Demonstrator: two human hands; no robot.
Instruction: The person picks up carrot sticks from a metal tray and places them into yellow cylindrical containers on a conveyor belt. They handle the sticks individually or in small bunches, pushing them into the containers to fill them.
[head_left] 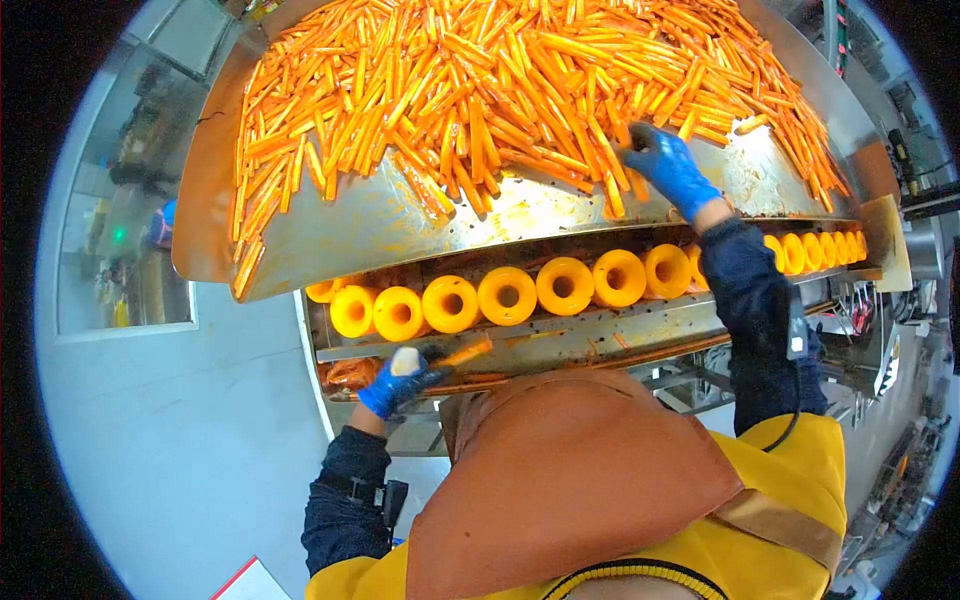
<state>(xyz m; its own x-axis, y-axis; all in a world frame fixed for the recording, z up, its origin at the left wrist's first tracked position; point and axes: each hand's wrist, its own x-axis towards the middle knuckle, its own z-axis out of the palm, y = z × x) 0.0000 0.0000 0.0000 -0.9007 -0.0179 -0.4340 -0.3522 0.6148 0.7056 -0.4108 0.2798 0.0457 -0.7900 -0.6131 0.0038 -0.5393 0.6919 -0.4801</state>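
My left hand [397, 384], in a blue glove with a pale patch at the thumb, is closed on an orange stick [466, 351] near the front ledge. The stick points to the right. My right hand [672, 168], also blue-gloved with dark fingertips, reaches to the lower edge of a big heap of glossy orange sticks [500, 85]. Its fingers curl around an orange stick [637, 185] there; the fingertips are partly hidden. The heap lies on a sloped metal tray [330, 240]. Below the tray runs a row of yellow funnel-shaped cups [508, 296], partly covered by my right forearm.
A metal ledge [560, 345] with orange scraps runs in front of the cups. A reddish bundle [352, 372] lies at its left end. A brown apron [570, 470] covers my front. Machinery stands at the far right, and a window [125, 220] is at the left.
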